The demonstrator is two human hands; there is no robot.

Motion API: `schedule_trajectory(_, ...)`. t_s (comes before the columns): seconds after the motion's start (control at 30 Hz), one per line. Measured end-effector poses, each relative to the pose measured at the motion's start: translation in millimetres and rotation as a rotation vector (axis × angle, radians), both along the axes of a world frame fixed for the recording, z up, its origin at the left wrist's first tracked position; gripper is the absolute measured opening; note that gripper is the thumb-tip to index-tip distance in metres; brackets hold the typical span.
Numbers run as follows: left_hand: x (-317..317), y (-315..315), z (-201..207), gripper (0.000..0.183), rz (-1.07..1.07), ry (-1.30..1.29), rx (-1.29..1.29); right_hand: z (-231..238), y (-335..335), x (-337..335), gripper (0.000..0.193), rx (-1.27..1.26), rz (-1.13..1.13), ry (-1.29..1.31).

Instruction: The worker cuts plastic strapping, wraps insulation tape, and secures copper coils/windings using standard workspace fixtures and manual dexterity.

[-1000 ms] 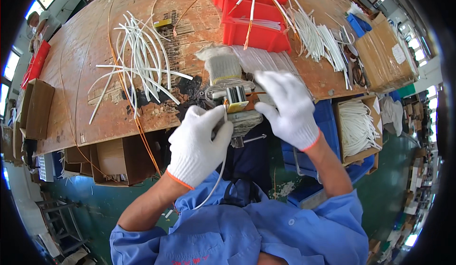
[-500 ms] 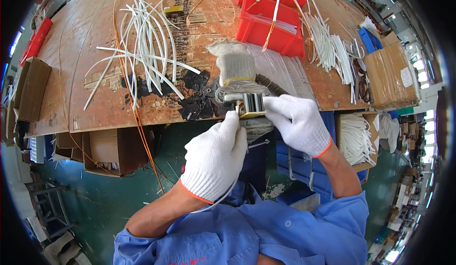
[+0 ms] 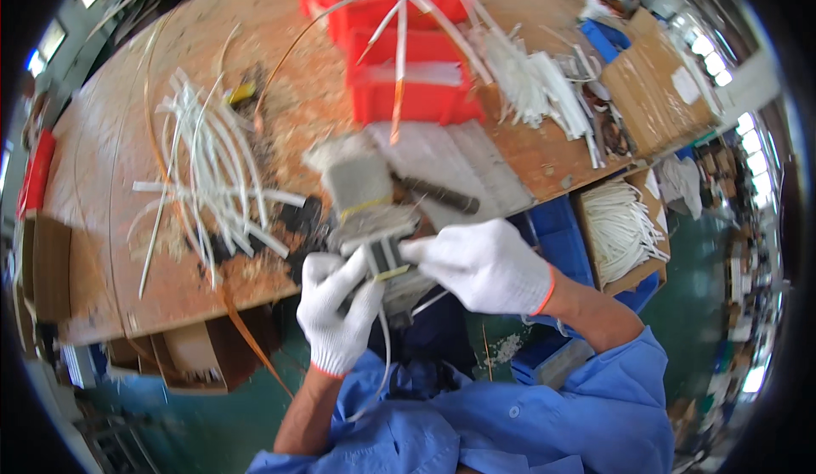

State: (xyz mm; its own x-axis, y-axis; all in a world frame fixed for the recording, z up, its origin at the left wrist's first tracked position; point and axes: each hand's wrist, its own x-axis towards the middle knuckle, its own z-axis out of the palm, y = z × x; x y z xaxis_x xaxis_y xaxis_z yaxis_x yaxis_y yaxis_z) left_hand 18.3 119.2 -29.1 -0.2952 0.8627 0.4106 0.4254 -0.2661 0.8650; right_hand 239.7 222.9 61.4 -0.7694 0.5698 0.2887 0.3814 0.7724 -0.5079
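Two-handed work on a dark, block-shaped part (image 3: pixel 393 257), seen from above. The part lies near the centre of the frame, just below a grey cloth-wrapped fixture (image 3: pixel 357 187) at the near edge of the worktop (image 3: pixel 102 244); it bears pale stripes and a yellowish lower edge. The left hand (image 3: pixel 336 317), in a white knitted glove, reaches it from the lower left, thumb and index fingers grasping its left side. A thin white lead (image 3: pixel 388 346) hangs from below these fingertips toward the blue clothing. The right hand (image 3: pixel 497 266), likewise gloved, comes from the right, its fingers bunched at the part's right side; blur prevents telling whether they close on it or merely press against it. A dark rod (image 3: pixel 442 193) lies above the right hand. At left on the worktop spread loose white tubes (image 3: pixel 200 147); red bins (image 3: pixel 408 104) stand at upper centre, and an open carton (image 3: pixel 637 277) of similar tubes sits at right. The step in hand is judged to be close fingertip adjustment of the part, steadied from the left and worked from the right. The next move would call for a firm left hold, light right-hand pressure and a slack, untangled lead.
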Motion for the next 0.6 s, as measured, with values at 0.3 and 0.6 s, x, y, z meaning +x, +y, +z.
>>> schedule_trajectory(0.3,9.2,0.2,-9.5,0.038,0.086,0.005,0.04,14.8,187.3,52.5,0.029,-0.309,-0.513,0.003)
schedule_trajectory(0.6,4.8,6.4,-11.6,0.033,0.037,-0.005,0.082,-67.1,328.7,18.4,0.022,0.248,-0.528,-0.481)
